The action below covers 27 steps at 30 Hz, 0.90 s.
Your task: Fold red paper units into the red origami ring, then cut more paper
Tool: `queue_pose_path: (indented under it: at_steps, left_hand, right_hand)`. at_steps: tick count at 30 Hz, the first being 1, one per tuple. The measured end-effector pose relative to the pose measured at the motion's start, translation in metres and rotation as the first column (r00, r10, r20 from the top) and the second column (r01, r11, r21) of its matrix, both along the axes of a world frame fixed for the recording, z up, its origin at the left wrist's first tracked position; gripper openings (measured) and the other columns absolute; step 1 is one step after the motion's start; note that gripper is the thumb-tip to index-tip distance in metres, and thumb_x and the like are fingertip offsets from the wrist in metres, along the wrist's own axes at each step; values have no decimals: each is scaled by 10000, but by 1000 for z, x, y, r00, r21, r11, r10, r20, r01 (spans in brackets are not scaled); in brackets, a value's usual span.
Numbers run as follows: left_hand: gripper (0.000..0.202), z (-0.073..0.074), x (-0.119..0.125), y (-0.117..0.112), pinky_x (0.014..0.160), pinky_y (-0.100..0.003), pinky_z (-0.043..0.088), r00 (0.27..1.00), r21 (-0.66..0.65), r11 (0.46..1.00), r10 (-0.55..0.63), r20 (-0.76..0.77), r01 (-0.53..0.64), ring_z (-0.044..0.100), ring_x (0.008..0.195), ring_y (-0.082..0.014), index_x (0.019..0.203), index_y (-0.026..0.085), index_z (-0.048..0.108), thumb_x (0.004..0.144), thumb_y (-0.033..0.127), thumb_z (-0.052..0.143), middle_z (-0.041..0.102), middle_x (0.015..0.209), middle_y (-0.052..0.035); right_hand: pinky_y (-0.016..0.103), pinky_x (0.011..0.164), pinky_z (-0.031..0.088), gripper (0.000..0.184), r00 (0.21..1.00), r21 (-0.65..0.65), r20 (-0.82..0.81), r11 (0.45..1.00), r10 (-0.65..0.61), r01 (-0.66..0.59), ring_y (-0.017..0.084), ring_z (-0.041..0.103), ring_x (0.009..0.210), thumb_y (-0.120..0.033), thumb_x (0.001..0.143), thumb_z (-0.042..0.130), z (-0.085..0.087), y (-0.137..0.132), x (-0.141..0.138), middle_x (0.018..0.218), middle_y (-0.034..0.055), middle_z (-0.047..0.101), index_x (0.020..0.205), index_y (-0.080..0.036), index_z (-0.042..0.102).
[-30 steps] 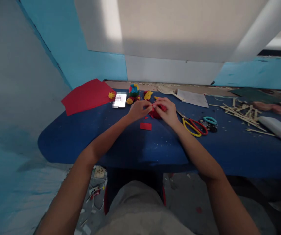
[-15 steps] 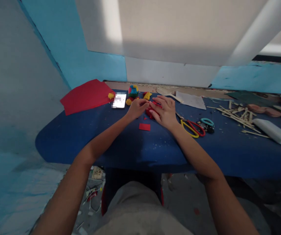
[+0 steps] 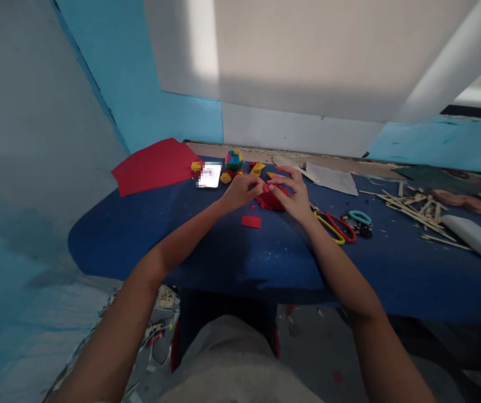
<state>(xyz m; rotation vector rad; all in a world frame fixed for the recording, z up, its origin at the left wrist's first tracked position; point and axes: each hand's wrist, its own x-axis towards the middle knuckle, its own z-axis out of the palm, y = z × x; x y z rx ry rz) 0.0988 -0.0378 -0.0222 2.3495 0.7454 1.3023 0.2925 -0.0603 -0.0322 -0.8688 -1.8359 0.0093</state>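
My left hand (image 3: 241,193) is closed in a pinch at a small red paper piece (image 3: 266,188). On the other side, my right hand (image 3: 297,197) holds the same piece between thumb and finger, its other fingers raised and bent. Beneath the fingers lies a heap of red paper pieces (image 3: 272,202), partly covered by the right hand. Closer to me, a flat red paper rectangle (image 3: 251,221) rests on the blue table (image 3: 207,246). Just behind the hands are yellow and red folded pieces (image 3: 258,168) and a multicoloured folded-paper object (image 3: 234,160).
A large red sheet (image 3: 154,168) and a lit phone (image 3: 210,175) lie to the left. Scissors with yellow and red handles (image 3: 339,226) are near my right wrist, beside a teal-handled tool (image 3: 359,217). Thin wooden sticks (image 3: 420,207) and a white bottle-like object (image 3: 477,238) lie farther right.
The view has shifted slightly, so the table sits a little farther right. My right hand has turned and opened away from the heap, showing more red pieces and the small piece between both hands.
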Motion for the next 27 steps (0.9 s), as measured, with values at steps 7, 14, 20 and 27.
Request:
queue_pose_path:
  at_steps: [7,14,20,27]
  left_hand:
    - [197,-3,-6,2,771,-280,491,933,355,934,152,-327,-28,654,825,-168,803,152,703,871,179,521,714,844,-73]
    - [297,1,-14,9,666,-237,451,955,250,961,-43,-294,120,601,658,-114,766,152,713,935,304,522,678,723,-33]
    - [293,4,-16,15,610,-221,419,999,180,984,3,-45,5,587,641,-104,769,153,708,941,333,556,676,718,-31]
    - [177,-2,-10,13,660,-217,462,996,-14,998,-56,70,57,632,730,-114,859,165,738,873,314,644,735,833,-45]
  right_hand:
    - [573,1083,369,127,980,55,185,996,-73,64,326,541,1258,-341,814,683,3,-3,1,1249,79,653,747,-243,727]
    - [558,1107,338,125,974,93,219,995,-61,41,325,539,1255,-358,839,682,2,-5,-1,1232,79,657,790,-248,717]
    - [379,764,514,377,984,-202,-175,978,24,-60,202,630,777,-603,847,623,2,-1,-8,837,42,693,899,-237,695]
    - [336,739,480,414,933,-271,-340,938,117,-216,171,591,764,-637,811,643,-2,2,-15,794,25,677,765,-228,679]
